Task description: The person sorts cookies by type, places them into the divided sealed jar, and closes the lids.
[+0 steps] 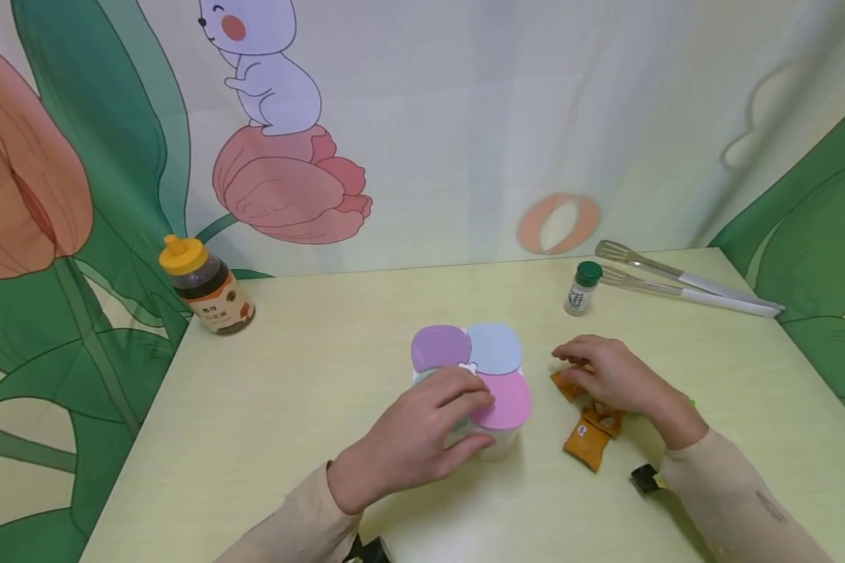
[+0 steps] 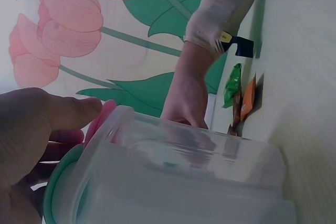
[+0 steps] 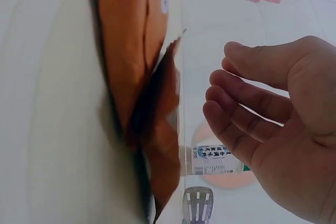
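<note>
A clear container (image 2: 184,177) stands mid-table, topped by purple (image 1: 440,348), pale blue (image 1: 495,349), pink (image 1: 505,400) and green (image 2: 58,182) lids. Over its near left side lies my left hand (image 1: 429,430), fingers loosely bent across the lids and thumb apart from them. The left wrist view shows that thumb right at the pink lid's edge. To the right, my right hand (image 1: 613,375) hovers close over several small orange packets (image 1: 587,444). Its fingers are loosely curved with nothing between them in the right wrist view (image 3: 278,108). My right forearm mostly covers a green packet (image 2: 232,86) in the head view.
At the back left stands a yellow-capped bottle (image 1: 214,293) of dark liquid. A green-capped seasoning jar (image 1: 581,291) is at the back right, beside two slotted utensils (image 1: 697,297) with white handles. A printed curtain (image 1: 429,156) hangs along the table's far edge.
</note>
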The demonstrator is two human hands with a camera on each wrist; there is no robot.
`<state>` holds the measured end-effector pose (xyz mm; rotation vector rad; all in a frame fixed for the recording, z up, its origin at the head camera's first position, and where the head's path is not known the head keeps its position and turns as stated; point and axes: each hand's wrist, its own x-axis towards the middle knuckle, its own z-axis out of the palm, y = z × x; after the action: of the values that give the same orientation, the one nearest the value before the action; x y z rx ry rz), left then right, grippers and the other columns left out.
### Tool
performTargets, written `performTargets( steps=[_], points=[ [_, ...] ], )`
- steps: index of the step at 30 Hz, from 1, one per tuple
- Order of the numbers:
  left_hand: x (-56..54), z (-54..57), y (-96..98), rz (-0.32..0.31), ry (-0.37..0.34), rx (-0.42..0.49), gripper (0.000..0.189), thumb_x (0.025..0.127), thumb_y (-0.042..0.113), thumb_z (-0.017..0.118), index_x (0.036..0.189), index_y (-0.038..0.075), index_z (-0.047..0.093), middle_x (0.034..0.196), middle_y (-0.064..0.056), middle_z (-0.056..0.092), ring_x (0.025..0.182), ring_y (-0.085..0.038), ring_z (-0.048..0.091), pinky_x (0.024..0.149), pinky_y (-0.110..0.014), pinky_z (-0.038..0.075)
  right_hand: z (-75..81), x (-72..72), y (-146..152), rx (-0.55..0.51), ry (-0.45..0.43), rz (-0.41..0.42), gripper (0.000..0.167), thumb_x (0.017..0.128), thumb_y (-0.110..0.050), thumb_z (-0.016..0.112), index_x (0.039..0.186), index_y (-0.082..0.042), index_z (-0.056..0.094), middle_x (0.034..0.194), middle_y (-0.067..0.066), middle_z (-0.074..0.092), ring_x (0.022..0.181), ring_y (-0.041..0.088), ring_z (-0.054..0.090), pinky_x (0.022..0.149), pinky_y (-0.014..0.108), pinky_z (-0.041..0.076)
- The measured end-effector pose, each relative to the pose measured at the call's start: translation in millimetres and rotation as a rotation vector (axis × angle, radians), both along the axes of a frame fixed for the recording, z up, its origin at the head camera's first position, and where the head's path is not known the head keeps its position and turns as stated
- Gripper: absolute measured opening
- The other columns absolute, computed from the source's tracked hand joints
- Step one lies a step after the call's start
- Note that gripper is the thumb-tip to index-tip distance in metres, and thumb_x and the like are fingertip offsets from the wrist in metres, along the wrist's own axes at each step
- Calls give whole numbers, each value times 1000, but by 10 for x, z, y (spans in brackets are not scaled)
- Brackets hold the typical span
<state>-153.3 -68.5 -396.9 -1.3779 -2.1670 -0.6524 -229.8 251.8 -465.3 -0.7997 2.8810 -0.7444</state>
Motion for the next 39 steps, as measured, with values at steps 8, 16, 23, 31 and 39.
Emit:
performTargets(
  steps=[8, 16, 23, 31, 39],
  points=[
    [0, -3, 48, 2, -6, -12, 31, 81, 24, 80, 102, 6, 67, 109, -2, 62, 107, -17, 59, 100, -23, 46, 20, 29, 62, -17, -17, -18, 28, 91, -11, 67, 118, -4, 67, 112, 10, 68, 95, 23, 63, 83, 44, 56],
    [19, 7, 89, 16, -27, -39, 30, 82, 25, 78, 102, 7, 67, 108, -1, 62, 106, -16, 58, 98, -22, 46, -2, 17, 92, 4, 2, -7, 28, 89, -12, 70, 117, -5, 68, 114, 9, 67, 100, 25, 62, 87, 46, 55],
    [28, 15, 104, 54, -25, -81, 28, 82, 28, 78, 100, 9, 68, 106, 2, 63, 105, -14, 58, 96, -23, 48, -16, 14, 102, 18, -15, -8, 29, 89, -13, 70, 118, -5, 68, 116, 8, 67, 105, 26, 61, 91, 48, 53],
    [24, 25, 152, 92, -5, -97, 23, 82, 28, 78, 94, 11, 69, 101, 4, 64, 99, -12, 58, 89, -22, 49, -8, -12, 127, 34, -22, 4, 29, 89, -13, 70, 117, -6, 68, 115, 8, 67, 104, 26, 61, 91, 48, 52],
    [6, 28, 196, 117, 75, -77, 16, 80, 27, 76, 85, 13, 71, 92, 5, 66, 87, -11, 60, 79, -19, 51, -5, -16, 139, 61, -63, 40, 29, 89, -11, 69, 118, -5, 67, 119, 10, 65, 111, 31, 58, 95, 51, 50]
  ],
)
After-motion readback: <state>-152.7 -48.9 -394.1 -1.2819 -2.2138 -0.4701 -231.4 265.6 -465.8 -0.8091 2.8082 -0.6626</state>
